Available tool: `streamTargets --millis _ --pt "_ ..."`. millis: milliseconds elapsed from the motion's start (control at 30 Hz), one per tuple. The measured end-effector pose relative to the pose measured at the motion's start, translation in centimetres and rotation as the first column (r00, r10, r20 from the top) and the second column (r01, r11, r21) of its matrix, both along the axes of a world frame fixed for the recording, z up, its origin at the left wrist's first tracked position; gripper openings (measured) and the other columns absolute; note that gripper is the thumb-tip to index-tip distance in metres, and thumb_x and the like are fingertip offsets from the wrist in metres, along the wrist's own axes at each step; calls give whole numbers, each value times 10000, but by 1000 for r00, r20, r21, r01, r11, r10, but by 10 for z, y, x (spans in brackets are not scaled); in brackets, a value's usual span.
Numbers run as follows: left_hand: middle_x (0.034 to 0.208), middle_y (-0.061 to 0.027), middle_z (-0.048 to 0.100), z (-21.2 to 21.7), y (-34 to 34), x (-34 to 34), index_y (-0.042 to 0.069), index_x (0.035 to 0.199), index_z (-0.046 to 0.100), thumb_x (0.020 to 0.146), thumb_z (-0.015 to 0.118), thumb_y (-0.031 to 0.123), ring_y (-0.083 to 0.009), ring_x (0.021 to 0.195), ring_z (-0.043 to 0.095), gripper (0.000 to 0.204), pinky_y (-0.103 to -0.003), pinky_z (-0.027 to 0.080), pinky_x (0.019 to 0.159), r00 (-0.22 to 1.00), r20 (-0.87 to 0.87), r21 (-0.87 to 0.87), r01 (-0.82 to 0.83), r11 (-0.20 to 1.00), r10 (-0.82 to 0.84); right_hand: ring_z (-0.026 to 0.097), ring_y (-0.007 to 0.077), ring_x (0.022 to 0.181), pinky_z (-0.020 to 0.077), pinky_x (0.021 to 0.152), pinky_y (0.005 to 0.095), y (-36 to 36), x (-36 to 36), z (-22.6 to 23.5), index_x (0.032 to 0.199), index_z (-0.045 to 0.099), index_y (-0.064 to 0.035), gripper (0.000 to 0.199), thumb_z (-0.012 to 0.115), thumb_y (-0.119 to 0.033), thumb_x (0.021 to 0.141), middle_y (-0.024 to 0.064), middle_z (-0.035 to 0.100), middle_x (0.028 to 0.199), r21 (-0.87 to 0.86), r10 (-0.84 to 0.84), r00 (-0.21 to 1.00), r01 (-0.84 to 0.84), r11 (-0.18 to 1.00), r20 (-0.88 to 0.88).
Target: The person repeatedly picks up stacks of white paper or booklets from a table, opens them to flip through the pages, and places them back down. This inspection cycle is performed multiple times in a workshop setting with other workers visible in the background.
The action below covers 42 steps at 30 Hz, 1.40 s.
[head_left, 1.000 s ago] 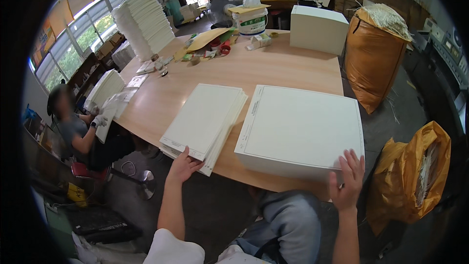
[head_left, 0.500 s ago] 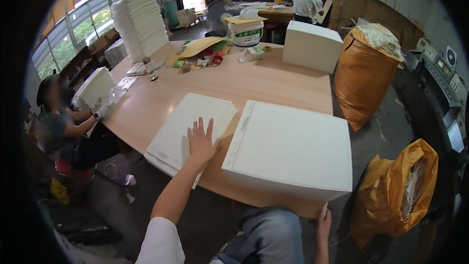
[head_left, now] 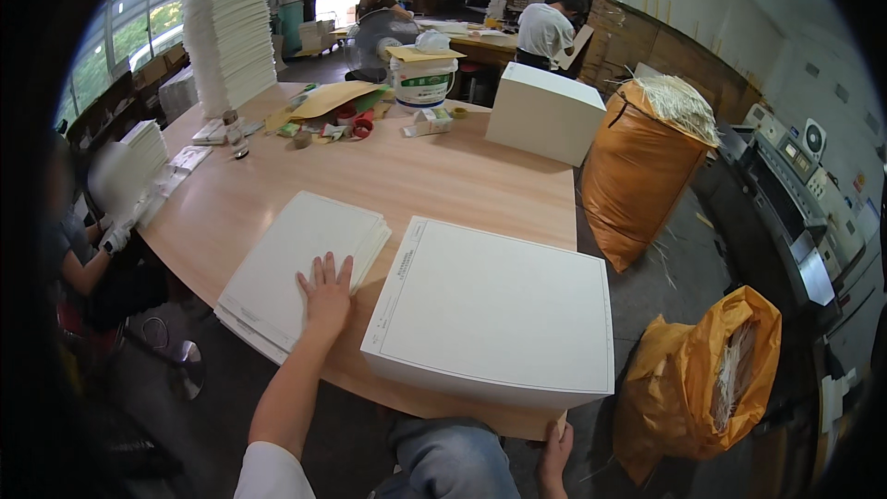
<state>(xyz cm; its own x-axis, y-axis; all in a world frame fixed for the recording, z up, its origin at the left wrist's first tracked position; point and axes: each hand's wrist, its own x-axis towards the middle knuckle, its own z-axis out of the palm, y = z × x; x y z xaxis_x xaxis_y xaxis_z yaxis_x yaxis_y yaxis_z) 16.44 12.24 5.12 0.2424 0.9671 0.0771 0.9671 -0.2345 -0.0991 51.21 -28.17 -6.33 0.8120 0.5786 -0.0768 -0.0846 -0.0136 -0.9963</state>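
Observation:
My left hand (head_left: 326, 296) lies flat, fingers spread, on the right part of a low stack of white printed sheets (head_left: 285, 245). The sheets in that stack sit slightly uneven at their edges. Just to its right stands a taller, squared block of white sheets (head_left: 494, 310), with a thin printed border and small print along its left side. My right hand (head_left: 555, 449) is at the near right corner of the wooden table (head_left: 443, 176), its fingers closed round the edge. Part of that hand is hidden by the tabletop.
Another white block (head_left: 543, 115) stands at the table's far right. Behind are a white bucket (head_left: 425, 79), coloured scraps and tape, and a tall paper stack (head_left: 229, 42). Two orange sacks (head_left: 637, 176) of paper shreds stand on the right. A gloved person sits at left; others work behind.
The view has shifted, so the table and stacks appear farther left and lower. My left hand stays on the low stack; my right hand stays at the table corner.

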Motion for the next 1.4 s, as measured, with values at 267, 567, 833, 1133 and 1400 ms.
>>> streamTargets --millis 267,567,833,1133,1400 --pt "1779 -218 231 -2 1 -9 225 1733 244 1041 554 237 -444 1632 236 759 -817 178 1209 1000 6 60 -11 998 11 649 167 701 550 598 331 3 -1 3 1198 602 -41 375 637 -399 1091 56 647 915 20 -18 996 20 1000 -85" --pt "1784 -186 232 9 -6 3 231 1731 252 1050 556 264 -422 1636 226 746 -813 159 1218 998 29 37 -55 998 54 569 127 632 414 504 274 5 -6 42 1073 622 -76 306 587 -378 1105 18 610 843 -138 -71 996 62 988 -55" --pt "1791 -157 224 17 40 -95 269 1734 238 985 670 459 -393 1646 210 886 -800 148 1228 993 -3 -13 -115 993 115 581 150 695 434 545 291 12 -6 40 1161 640 -55 435 633 -479 1063 39 634 927 -142 -177 980 163 976 -89" --pt "1745 -179 338 11 122 -162 51 1667 372 1055 597 434 -335 1641 244 756 -668 191 1294 956 -227 231 -131 964 184 602 185 796 472 606 320 4 -16 35 1265 663 -34 626 696 -604 1007 62 662 1043 -104 -235 967 225 969 -96" --pt "1667 -232 427 -35 80 -163 -7 1543 496 1075 543 352 -351 1566 373 592 -497 269 1309 939 310 105 -190 976 150 599 171 740 468 558 319 10 5 13 1179 637 -39 464 601 -489 1074 57 630 955 -103 -175 984 176 979 10"
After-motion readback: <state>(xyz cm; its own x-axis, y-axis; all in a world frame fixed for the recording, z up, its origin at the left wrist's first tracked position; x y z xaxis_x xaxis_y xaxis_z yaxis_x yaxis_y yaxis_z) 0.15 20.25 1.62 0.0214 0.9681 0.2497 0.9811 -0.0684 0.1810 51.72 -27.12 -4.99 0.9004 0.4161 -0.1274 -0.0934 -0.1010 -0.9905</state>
